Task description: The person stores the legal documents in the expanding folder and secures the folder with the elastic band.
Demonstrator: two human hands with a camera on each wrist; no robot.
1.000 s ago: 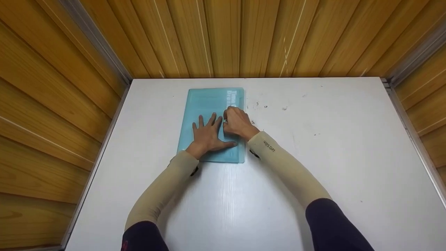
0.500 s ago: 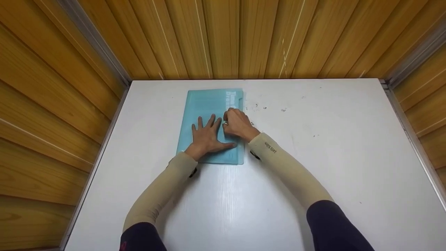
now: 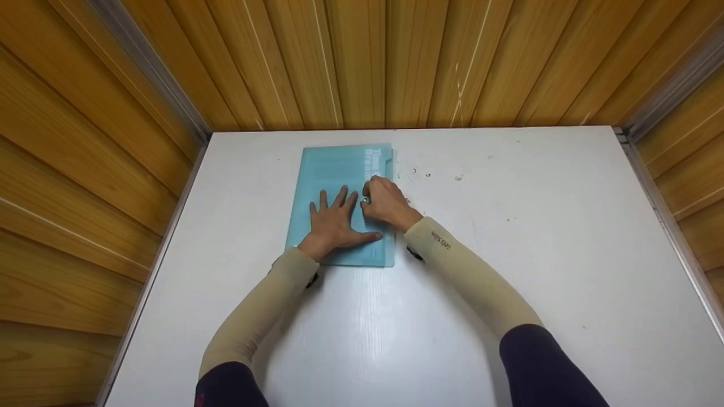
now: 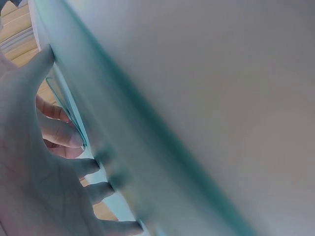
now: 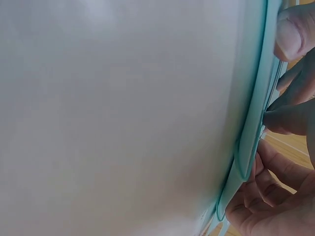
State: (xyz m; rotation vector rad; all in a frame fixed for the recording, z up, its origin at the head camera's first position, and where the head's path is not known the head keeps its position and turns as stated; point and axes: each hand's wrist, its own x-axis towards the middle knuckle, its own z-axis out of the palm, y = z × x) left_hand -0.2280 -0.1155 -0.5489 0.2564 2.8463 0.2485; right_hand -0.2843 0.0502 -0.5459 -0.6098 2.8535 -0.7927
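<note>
A translucent teal plastic folder point(image 3: 332, 164) with white lettering near its right side lies on the white table. My left hand point(image 3: 334, 223) presses on it, palm down and fingers spread, the thumb pointing right. Just right of that, my right hand point(image 3: 387, 200) has its fingers curled at the folder's right part. A small bright spot shows by its fingertips; what it is I cannot tell. In the left wrist view, the right hand's fingers point(image 4: 59, 130) pinch at the folder's raised edge. Layered edges with a rounded tab point(image 5: 243, 164) appear in the right wrist view.
The white table point(image 3: 509, 265) has small dark marks right of the folder. Wood-patterned wall panels point(image 3: 362, 62) rise behind the table and on both sides, with metal corner strips. Beige sleeves point(image 3: 469, 277) cover both forearms.
The left hand stays spread on the folder. The right hand barely shifts; slightly more of the white lettering and a notch at the folder's right edge now show. The view drifts slightly.
</note>
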